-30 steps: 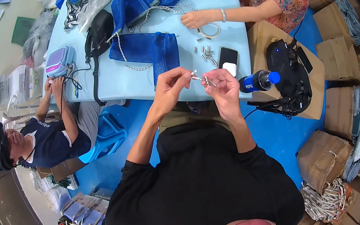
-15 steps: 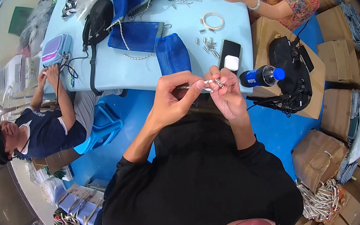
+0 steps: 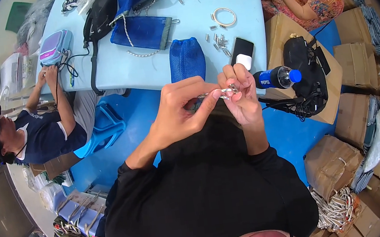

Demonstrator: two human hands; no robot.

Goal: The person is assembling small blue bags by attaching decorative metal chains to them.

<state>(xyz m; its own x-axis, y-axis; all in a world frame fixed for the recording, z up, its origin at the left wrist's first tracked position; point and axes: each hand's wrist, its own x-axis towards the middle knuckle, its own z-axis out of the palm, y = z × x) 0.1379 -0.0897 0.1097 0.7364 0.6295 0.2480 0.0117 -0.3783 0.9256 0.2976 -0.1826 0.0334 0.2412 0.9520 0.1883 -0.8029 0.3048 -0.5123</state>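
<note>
Mesh panel (image 3: 143, 33): lies flat on the table (image 3: 122, 74), between ten and eleven o'clock from the hands.
Left hand (image 3: 176, 108): is almost closed; thumb and forefinger pinch the cord (image 3: 225, 91).
Mesh pouch (image 3: 187, 59): rests at eleven o'clock, just beyond the left hand.
Cord: reaches between both hands to the metal piece (image 3: 233, 87); whether it is fastened, I cannot tell.
Loose metal pieces (image 3: 221, 42): lie untouched at twelve o'clock, so the work seems only partly done.
Right hand (image 3: 243, 96): is half curled; its fingertips hold the metal piece.
</note>
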